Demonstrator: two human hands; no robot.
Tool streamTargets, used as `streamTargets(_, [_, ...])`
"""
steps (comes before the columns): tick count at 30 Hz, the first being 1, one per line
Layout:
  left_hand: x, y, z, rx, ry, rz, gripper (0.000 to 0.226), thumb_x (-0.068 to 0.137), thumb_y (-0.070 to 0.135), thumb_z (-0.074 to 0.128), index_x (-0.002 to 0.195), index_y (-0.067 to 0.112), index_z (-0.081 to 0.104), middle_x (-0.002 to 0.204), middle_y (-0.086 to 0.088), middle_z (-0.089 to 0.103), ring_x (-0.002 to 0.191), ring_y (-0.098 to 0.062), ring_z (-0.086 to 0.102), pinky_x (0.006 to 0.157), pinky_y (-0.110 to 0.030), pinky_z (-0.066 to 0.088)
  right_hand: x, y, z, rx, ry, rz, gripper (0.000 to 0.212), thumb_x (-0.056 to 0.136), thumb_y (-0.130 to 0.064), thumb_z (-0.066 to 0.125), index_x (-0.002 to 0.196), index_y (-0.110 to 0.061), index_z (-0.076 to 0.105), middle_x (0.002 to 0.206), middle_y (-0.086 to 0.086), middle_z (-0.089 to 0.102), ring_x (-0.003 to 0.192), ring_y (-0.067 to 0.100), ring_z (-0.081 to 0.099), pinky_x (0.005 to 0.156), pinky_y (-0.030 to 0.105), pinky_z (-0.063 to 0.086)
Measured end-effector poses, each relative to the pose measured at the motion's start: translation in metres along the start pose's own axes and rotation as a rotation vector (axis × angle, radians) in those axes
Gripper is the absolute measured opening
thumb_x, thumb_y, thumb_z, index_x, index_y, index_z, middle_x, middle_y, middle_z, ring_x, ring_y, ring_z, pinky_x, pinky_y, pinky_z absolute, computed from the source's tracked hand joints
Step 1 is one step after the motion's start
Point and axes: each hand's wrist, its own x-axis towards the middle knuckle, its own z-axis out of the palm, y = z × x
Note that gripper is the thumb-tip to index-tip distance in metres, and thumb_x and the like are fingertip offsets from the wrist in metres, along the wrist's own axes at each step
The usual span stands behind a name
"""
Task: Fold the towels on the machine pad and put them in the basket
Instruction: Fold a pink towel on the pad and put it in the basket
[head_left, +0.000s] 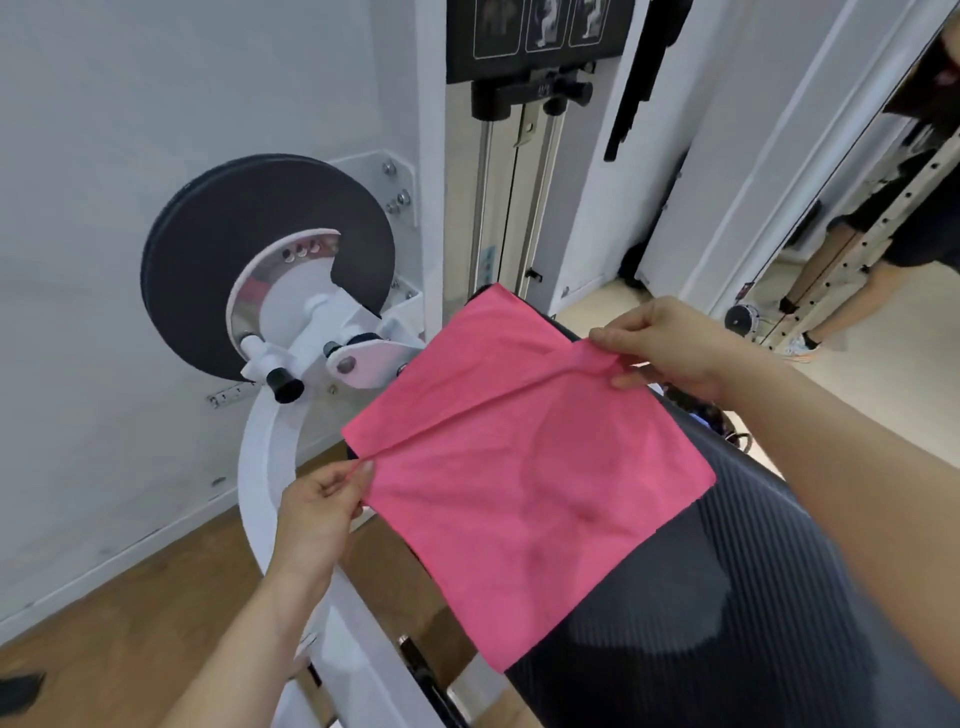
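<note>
A pink towel (524, 467) lies spread over the black ribbed machine pad (727, 597), its near corner hanging off the pad's left side. My left hand (317, 509) pinches the towel's left edge between thumb and fingers. My right hand (670, 348) pinches the far right edge. A raised crease runs through the cloth between the two hands. The far part of the towel lies flat beyond that crease. No basket is in view.
The white machine frame (270, 467) with its black round wheel (260, 260) stands to the left, close to the pad. The weight stack rails (519, 182) rise behind. A mirror (883, 208) at the right reflects a person. Wooden floor (130, 623) lies below left.
</note>
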Motion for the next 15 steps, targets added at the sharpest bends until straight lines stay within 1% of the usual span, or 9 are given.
streamTargets(2, [0.016,-0.001,-0.003,0.005,0.043,-0.005,0.01,0.09,0.017,0.067,0.095,0.013,0.074,0.092,-0.013,0.074,0.091,-0.036,0.068,0.093,-0.053,0.052,0.017,-0.002,0.015,0.089,0.042,-0.008,0.015,0.09,-0.015,0.065,0.082,-0.003,0.07,0.07,0.009,0.065,0.052,0.007,0.063,0.052,0.017,0.055])
streamTargets(3, [0.024,0.0,-0.004,0.013,0.065,-0.006,0.01,0.091,0.016,0.066,0.096,0.012,0.074,0.092,-0.013,0.074,0.088,-0.033,0.068,0.094,-0.052,0.052,0.024,-0.004,0.02,0.059,0.04,-0.028,0.012,0.088,-0.017,0.068,0.088,-0.005,0.07,0.07,0.008,0.063,0.051,0.007,0.062,0.051,0.017,0.053])
streamTargets(4, [0.031,0.001,-0.005,0.018,0.081,-0.007,0.01,0.092,0.014,0.065,0.097,0.011,0.073,0.092,-0.013,0.074,0.086,-0.029,0.067,0.093,-0.049,0.053,0.031,-0.005,0.022,-0.035,0.008,-0.045,0.018,0.083,-0.019,0.073,0.098,-0.01,0.068,0.075,0.007,0.063,0.056,0.01,0.062,0.053,0.019,0.052])
streamTargets(7, [0.051,0.002,-0.004,0.014,0.11,0.0,0.011,0.092,0.011,0.064,0.098,0.008,0.073,0.092,-0.008,0.074,0.078,-0.015,0.069,0.081,-0.029,0.058,0.054,-0.013,0.022,-0.697,-0.167,-0.077,0.069,0.068,-0.017,0.086,0.125,-0.035,0.051,0.098,0.001,0.057,0.081,0.018,0.059,0.073,0.03,0.053])
streamTargets(8, [0.058,0.0,-0.004,0.021,0.12,0.005,0.01,0.091,0.012,0.065,0.097,0.009,0.073,0.09,-0.004,0.074,0.076,-0.011,0.069,0.077,-0.023,0.058,0.063,-0.016,0.024,-0.844,-0.153,-0.117,0.071,0.068,-0.014,0.084,0.126,-0.035,0.05,0.1,0.001,0.056,0.084,0.019,0.059,0.075,0.033,0.053])
streamTargets(10, [0.072,-0.006,-0.005,0.037,0.13,-0.007,0.006,0.088,0.014,0.07,0.091,0.013,0.075,0.087,-0.001,0.074,0.078,-0.01,0.069,0.08,-0.026,0.058,0.082,-0.023,0.033,-0.934,-0.01,-0.26,0.047,0.073,-0.01,0.077,0.116,-0.021,0.061,0.094,0.002,0.06,0.083,0.023,0.06,0.07,0.029,0.046])
streamTargets(12, [0.086,-0.011,-0.007,0.02,0.116,-0.059,0.004,0.085,0.019,0.074,0.084,0.017,0.077,0.089,-0.004,0.075,0.087,-0.021,0.071,0.089,-0.04,0.056,0.099,-0.027,0.043,-0.933,0.127,-0.371,0.018,0.082,-0.017,0.071,0.1,-0.014,0.069,0.087,0.002,0.063,0.081,0.022,0.06,0.067,0.026,0.038])
streamTargets(14, [0.095,-0.017,-0.008,0.013,0.094,-0.098,0.004,0.082,0.023,0.077,0.083,0.019,0.079,0.09,-0.006,0.076,0.093,-0.028,0.071,0.093,-0.048,0.053,0.115,-0.027,0.05,-0.859,0.16,-0.368,0.016,0.086,-0.025,0.069,0.095,-0.013,0.072,0.081,0.002,0.065,0.071,0.016,0.055,0.063,0.024,0.038])
streamTargets(15, [0.098,-0.018,-0.007,0.009,0.089,-0.102,0.003,0.081,0.023,0.078,0.083,0.021,0.079,0.09,-0.006,0.076,0.094,-0.028,0.071,0.094,-0.049,0.052,0.12,-0.028,0.051,-0.766,0.12,-0.323,0.019,0.084,-0.026,0.072,0.099,-0.014,0.072,0.08,0.001,0.064,0.067,0.014,0.054,0.063,0.023,0.042])
